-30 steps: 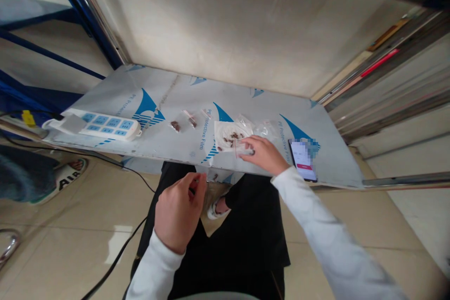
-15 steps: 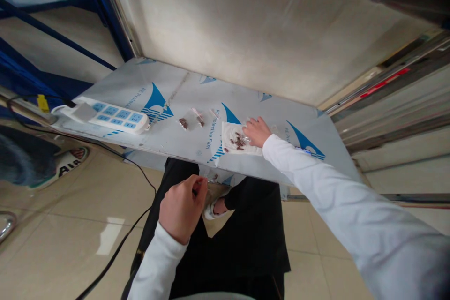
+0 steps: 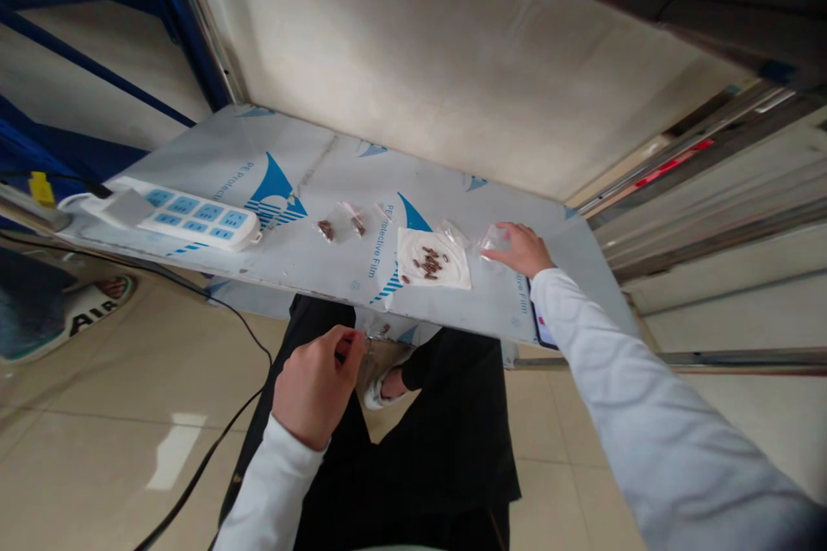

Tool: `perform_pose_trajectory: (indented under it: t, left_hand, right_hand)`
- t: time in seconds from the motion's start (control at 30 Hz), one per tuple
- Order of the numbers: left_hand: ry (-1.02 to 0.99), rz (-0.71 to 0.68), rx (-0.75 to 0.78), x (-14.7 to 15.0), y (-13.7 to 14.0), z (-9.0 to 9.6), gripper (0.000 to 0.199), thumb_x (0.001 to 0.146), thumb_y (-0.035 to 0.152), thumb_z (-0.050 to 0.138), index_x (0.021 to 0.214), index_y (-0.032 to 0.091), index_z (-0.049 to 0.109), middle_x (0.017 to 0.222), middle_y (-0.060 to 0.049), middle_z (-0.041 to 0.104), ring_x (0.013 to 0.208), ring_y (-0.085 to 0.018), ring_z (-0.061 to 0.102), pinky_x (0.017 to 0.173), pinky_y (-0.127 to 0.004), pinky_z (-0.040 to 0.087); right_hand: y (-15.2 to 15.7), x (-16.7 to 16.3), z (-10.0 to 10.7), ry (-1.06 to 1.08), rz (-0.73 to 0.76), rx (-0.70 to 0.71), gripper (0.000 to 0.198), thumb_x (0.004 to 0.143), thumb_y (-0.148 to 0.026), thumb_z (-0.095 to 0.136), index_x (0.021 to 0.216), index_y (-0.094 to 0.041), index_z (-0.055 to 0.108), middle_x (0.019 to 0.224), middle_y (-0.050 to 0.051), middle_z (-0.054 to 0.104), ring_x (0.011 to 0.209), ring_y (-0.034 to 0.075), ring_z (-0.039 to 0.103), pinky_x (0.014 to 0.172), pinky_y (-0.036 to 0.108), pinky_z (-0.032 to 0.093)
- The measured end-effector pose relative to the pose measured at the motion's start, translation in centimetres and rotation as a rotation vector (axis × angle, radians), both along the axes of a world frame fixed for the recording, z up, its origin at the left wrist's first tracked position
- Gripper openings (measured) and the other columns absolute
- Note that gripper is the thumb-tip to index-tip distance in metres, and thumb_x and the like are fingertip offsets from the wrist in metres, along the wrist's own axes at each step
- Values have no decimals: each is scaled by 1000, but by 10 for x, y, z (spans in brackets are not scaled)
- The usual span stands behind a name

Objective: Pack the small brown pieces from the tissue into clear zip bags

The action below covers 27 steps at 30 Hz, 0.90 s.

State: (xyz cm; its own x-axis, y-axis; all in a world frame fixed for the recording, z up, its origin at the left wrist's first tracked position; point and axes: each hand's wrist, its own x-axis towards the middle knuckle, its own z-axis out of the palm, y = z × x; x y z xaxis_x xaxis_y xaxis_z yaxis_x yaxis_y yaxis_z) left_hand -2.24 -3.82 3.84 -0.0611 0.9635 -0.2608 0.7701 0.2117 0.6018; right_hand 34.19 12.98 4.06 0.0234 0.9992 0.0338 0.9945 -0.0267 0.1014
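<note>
My left hand [image 3: 318, 386] is closed in a pinch above my lap, holding a small clear plastic bag [image 3: 377, 330] with something brown in it. Over the right part of the table, my right hand [image 3: 522, 250] has its thumb and fingers around a crumpled piece of clear plastic [image 3: 494, 239], which looks like a bag. To its left lies a square white sheet [image 3: 456, 271] bearing several small brown pieces [image 3: 431, 263]. Another clear plastic piece [image 3: 454, 232] touches the sheet's far edge. Farther left sit two small bags of brown pieces, one [image 3: 326, 230] beside the other [image 3: 355, 220].
A white power strip [image 3: 194, 219] with a plug lies along the table's left end. Beside my right forearm a phone [image 3: 541, 318] rests near the front edge. A black cable [image 3: 213, 439] crosses the floor. Someone's shoe [image 3: 83, 323] shows at left.
My right hand has moved right, off the brown pieces on the white sheet, to the clear plastic beside it. My left hand keeps its pinch. The view has shifted slightly.
</note>
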Motion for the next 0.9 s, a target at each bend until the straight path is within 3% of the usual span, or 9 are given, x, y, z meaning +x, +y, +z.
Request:
perform_pose_trajectory:
  t: [0.13, 0.27, 0.33, 0.4, 0.5, 0.57, 0.73, 0.9]
  left_hand:
    - [-6, -24, -4, 3, 1, -2, 25, 87, 42, 47, 86, 26, 67, 79, 1, 74, 70, -19, 67, 62, -24, 40]
    - [-11, -25, 8, 2, 0, -5, 26, 87, 42, 47, 86, 26, 67, 78, 0, 74, 68, -18, 67, 62, -23, 40]
    - [-14, -18, -1, 0, -1, -7, 26, 88, 43, 47, 87, 27, 67, 78, 0, 74, 68, -18, 67, 61, -23, 40]
    - [-15, -4, -16, -2, -1, -6, 25, 88, 42, 47, 88, 27, 67, 78, 1, 74, 68, -18, 67, 61, -23, 40]
    - [-20, 23, -24, -7, -1, -2, 24, 88, 40, 48, 87, 26, 67, 78, 0, 74, 68, -17, 67, 62, -23, 40]
    - [-23, 50, -23, -12, -2, 1, 24, 88, 40, 48, 88, 26, 67, 79, 0, 74, 68, -17, 67, 61, -23, 40]
    - [-39, 101, -24, -25, -6, 5, 24, 88, 38, 47, 87, 25, 67, 77, 0, 74, 65, -16, 66, 59, -23, 40]
    - [-58, 138, -32, -35, -7, 3, 26, 89, 39, 47, 88, 25, 68, 77, -1, 74, 65, -16, 66, 58, -23, 39]
  right_hand:
    - [-5, 14, -22, 161, -204, 34, 87, 66, -65, 67, 133, -15, 46, 125, 19, 57, 116, 36, 52, 92, 45, 43]
    - [-2, 10, -25, 292, -336, 223, 78, 81, -60, 53, 138, -8, 38, 133, 25, 49, 123, 36, 48, 97, 49, 40]
    - [4, -4, -19, 291, -309, 379, 66, 90, -51, 42, 139, -7, 35, 136, 25, 45, 127, 34, 43, 99, 49, 37]
    - [11, -28, -14, 235, -101, 453, 54, 95, -36, 32, 140, -7, 35, 139, 24, 42, 130, 31, 39, 103, 48, 34]
    - [23, -67, -21, 130, 297, 314, 44, 94, -22, 32, 135, -14, 47, 140, 15, 48, 132, 24, 39, 108, 41, 31]
    - [29, -82, -34, 95, 389, 194, 40, 91, -18, 38, 126, -18, 58, 136, 11, 54, 130, 23, 43, 107, 38, 32]
    - [36, -64, -61, 51, 264, 90, 45, 84, -7, 37, 123, -9, 59, 135, 20, 54, 124, 29, 49, 100, 45, 39]
    - [42, -53, -50, 62, 107, 115, 46, 85, -8, 35, 127, -8, 54, 131, 24, 55, 123, 32, 48, 99, 54, 37]
